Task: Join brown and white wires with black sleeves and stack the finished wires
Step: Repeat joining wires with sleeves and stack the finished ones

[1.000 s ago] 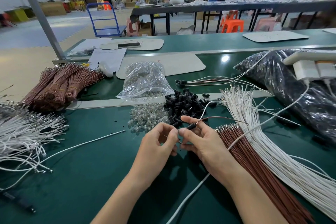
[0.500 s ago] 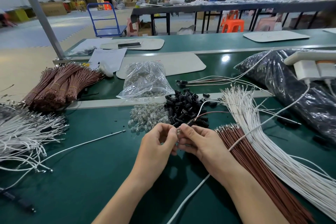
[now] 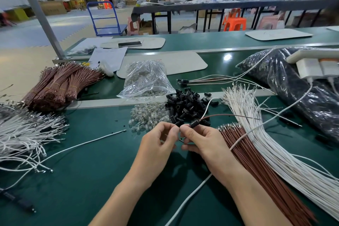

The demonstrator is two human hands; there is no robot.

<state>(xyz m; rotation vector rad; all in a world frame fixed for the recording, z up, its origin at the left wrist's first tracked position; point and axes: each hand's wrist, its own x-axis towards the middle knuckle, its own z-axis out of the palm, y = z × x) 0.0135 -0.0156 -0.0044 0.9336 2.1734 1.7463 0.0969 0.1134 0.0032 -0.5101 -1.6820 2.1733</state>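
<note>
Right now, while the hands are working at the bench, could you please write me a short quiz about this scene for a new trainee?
1. True or false: the right hand pinches a black sleeve that has a brown wire and a white wire coming out of it.
2. What lies just left of the black sleeve pile? A) clear bulbs B) scissors C) a cup
3. Fill in: by the right forearm, the loose brown wires lie beside loose ___ wires.

Key: 1 true; 2 A; 3 white.
</note>
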